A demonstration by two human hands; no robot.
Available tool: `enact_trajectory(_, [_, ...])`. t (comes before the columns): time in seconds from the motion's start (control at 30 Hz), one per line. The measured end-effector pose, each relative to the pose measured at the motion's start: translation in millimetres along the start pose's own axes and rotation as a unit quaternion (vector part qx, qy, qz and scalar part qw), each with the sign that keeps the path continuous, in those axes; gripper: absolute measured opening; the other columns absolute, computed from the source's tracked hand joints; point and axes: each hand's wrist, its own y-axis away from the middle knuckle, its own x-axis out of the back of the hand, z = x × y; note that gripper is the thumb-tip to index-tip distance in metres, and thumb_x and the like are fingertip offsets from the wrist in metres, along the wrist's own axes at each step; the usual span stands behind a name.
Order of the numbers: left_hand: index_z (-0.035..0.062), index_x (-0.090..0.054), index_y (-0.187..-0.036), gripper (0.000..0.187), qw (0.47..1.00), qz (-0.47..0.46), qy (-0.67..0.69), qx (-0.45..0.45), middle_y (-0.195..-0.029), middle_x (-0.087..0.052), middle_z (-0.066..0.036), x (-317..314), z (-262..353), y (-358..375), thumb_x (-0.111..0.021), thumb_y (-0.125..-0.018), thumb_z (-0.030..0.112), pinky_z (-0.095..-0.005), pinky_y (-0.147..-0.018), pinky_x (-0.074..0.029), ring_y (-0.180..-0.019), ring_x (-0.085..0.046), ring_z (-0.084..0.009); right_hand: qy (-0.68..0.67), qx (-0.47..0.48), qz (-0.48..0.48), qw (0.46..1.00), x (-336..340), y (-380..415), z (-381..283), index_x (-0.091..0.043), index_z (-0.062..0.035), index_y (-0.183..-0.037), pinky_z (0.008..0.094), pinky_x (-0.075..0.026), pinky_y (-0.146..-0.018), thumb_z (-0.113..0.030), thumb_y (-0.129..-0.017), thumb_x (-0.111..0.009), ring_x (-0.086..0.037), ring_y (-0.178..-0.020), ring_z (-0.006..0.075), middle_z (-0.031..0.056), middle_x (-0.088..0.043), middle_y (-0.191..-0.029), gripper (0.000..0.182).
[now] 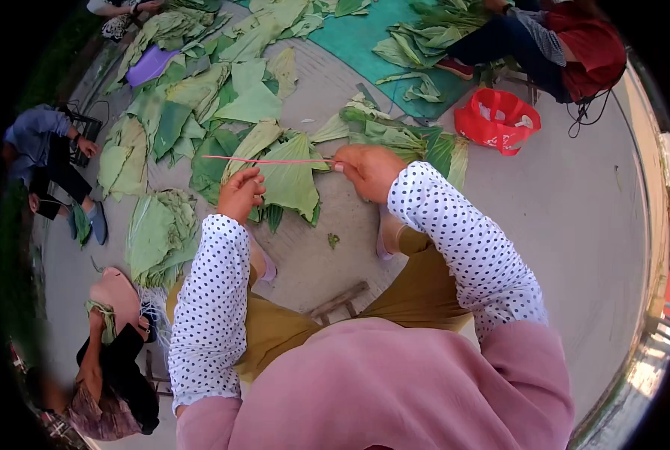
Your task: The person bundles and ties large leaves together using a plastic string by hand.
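At one o'clock the right hand [368, 172] pinches one pink string [275, 161], at ten the left hand [239, 196] has fingers loosely curled, at two stands one red bag [485, 130].

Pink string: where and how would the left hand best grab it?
Probably pinch the pink string near its free end, from the wearer's side: it stretches thin and nearly straight past the left hand, while the right hand holds its other end.
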Motion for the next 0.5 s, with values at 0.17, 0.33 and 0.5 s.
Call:
enact_trajectory(0.17, [0.0081,-0.055,-0.126,0.039,0.949,0.178,0.072,0.249,-0.1,-0.065,-0.008,43,-87,-68,-0.056,-0.087,0.015,-0.0333,-0.064,-0.053,-0.081,-0.063,-0.0173,-0.002,0.026,-0.009,1.0,13,-1,-15,-0.059,-0.0012,-0.096,0.0428,-0.047,-0.069,-0.014,-0.093,-0.053,-0.058,-0.078,0.0372,0.0181,-0.058,-0.081,0.014])
enact_trajectory(0.33, [0.004,-0.063,-0.108,0.026,0.925,0.228,-0.142,0.268,-0.09,-0.068,-0.014,36,-169,-112,-0.057,-0.087,0.018,-0.0375,-0.073,-0.054,-0.082,-0.066,-0.0261,0.001,-0.046,-0.009,0.999,24,-7,-27,-0.059,-0.0024,-0.098,0.0448,-0.048,-0.069,-0.008,-0.089,-0.055,-0.059,-0.078,0.0392,0.0194,-0.06,-0.083,0.011])
enact_trajectory(0.5, [0.0057,-0.065,-0.106,0.025,0.944,0.156,-0.288,-0.028,-0.109,-0.065,-0.014,-22,-163,-148,-0.063,-0.085,0.02,-0.0379,-0.088,-0.049,-0.102,-0.061,-0.0328,0.014,-0.082,-0.007,0.996,26,-19,-35,-0.059,-0.0018,-0.095,0.0435,-0.048,-0.066,-0.004,-0.084,-0.058,-0.059,-0.075,0.0378,0.017,-0.058,-0.079,0.011])
